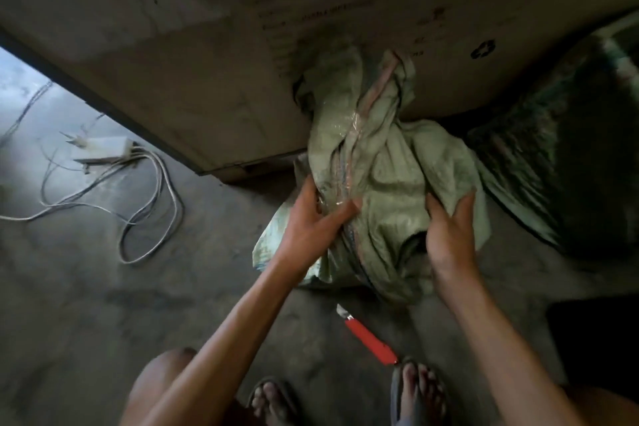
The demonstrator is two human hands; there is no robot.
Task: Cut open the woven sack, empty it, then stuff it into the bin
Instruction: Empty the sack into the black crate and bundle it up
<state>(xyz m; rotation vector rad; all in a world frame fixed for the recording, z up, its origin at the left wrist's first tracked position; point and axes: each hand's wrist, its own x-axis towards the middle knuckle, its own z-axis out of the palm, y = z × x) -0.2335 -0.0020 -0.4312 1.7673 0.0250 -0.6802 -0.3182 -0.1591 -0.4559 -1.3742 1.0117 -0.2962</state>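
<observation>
A crumpled pale green woven sack [383, 162] with a striped seam lies on the concrete floor against a big cardboard box [214, 55]. Its upper end is bunched up against the box's side. My left hand [311, 221] grips the sack's left fold near the seam, fingers closed on the fabric. On the sack's right side, my right hand [449, 235] clutches the fabric with fingers curled into it. A red-handled utility knife [370, 339] lies on the floor below the sack, blade out, by my right foot. No bin is recognisable in view.
A white power adapter with tangled cables [103, 162] lies on the floor at left. A dark green bulky sack [567, 156] sits at right. A black object [594, 339] is at lower right. My sandalled feet [345, 398] stand at the bottom edge.
</observation>
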